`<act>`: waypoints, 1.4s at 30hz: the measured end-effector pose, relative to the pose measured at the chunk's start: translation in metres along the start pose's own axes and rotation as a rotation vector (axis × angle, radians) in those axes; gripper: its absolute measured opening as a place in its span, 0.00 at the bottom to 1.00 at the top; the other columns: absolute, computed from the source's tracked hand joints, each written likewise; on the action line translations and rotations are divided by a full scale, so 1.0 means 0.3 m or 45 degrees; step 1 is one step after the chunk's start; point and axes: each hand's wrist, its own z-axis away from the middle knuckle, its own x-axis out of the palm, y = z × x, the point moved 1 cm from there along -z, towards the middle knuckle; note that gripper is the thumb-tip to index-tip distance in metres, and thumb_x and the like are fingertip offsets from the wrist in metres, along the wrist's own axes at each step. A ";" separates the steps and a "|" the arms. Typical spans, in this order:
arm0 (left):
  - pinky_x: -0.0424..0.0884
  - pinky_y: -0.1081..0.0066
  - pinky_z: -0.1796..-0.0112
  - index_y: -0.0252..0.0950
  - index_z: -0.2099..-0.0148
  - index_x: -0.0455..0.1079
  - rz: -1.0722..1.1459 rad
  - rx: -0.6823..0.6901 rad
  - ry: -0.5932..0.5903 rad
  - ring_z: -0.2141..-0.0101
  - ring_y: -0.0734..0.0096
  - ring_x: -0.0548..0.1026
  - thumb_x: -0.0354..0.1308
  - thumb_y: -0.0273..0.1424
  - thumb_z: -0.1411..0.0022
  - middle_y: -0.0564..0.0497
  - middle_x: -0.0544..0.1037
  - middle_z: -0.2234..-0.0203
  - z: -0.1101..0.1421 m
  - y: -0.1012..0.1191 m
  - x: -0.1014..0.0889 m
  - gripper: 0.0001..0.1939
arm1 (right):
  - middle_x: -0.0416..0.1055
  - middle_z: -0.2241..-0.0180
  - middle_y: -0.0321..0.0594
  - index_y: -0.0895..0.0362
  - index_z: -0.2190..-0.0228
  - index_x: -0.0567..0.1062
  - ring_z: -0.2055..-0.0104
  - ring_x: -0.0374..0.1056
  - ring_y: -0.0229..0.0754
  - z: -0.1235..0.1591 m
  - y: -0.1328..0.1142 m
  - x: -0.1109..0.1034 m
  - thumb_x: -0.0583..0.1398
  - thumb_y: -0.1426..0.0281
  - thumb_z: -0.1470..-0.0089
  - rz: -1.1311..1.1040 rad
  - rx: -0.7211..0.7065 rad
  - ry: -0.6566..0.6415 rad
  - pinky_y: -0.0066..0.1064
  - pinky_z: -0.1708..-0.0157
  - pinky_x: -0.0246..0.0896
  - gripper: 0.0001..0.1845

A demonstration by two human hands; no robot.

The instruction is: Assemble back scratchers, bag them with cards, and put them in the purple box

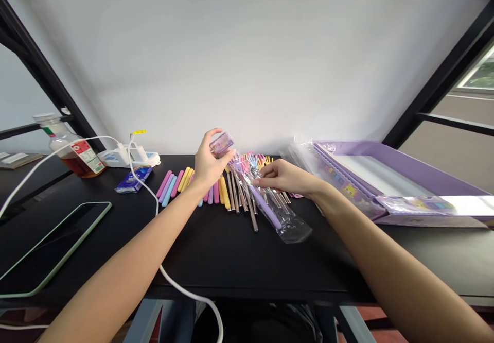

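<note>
My left hand (208, 165) pinches the purple header end (223, 143) of a clear plastic sleeve (287, 224) that lies slanted on the black table (231, 260). A purple-handled utensil (266, 210) sits inside the sleeve. My right hand (283, 177) presses its closed fingers on the sleeve's middle. Under and behind both hands lies a row of pastel-handled utensils (181, 181) with metal stems, in pink, blue, yellow and purple.
A purple box (405, 178) with plastic packets stands at the right. At the left are a tablet (50, 245), a bottle (71, 147), a blue packet (133, 179), a white charger (131, 155) and its cable (162, 271) trailing over the front edge.
</note>
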 end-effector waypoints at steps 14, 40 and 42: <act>0.79 0.61 0.56 0.42 0.34 0.53 0.465 -0.444 0.016 0.59 0.62 0.80 0.72 0.33 0.46 0.47 0.79 0.60 0.019 -0.036 0.043 0.43 | 0.48 0.82 0.28 0.54 0.81 0.60 0.80 0.43 0.32 0.012 0.000 -0.013 0.65 0.48 0.49 -0.011 0.057 0.067 0.32 0.80 0.38 0.29; 0.78 0.62 0.62 0.36 0.47 0.71 -0.007 -0.109 -0.771 0.62 0.59 0.81 0.62 0.32 0.38 0.43 0.80 0.61 0.003 0.106 0.408 0.17 | 0.77 0.71 0.44 0.56 0.64 0.81 0.68 0.72 0.46 0.323 0.168 -0.456 0.67 0.54 0.51 0.240 0.288 1.159 0.36 0.68 0.64 0.19; 0.77 0.59 0.58 0.35 0.50 0.74 -0.216 0.177 -0.890 0.61 0.58 0.80 0.60 0.29 0.39 0.43 0.80 0.61 0.016 0.108 0.497 0.14 | 0.76 0.71 0.44 0.57 0.68 0.82 0.68 0.71 0.46 0.356 0.222 -0.481 0.68 0.56 0.52 0.320 0.398 1.245 0.36 0.68 0.64 0.16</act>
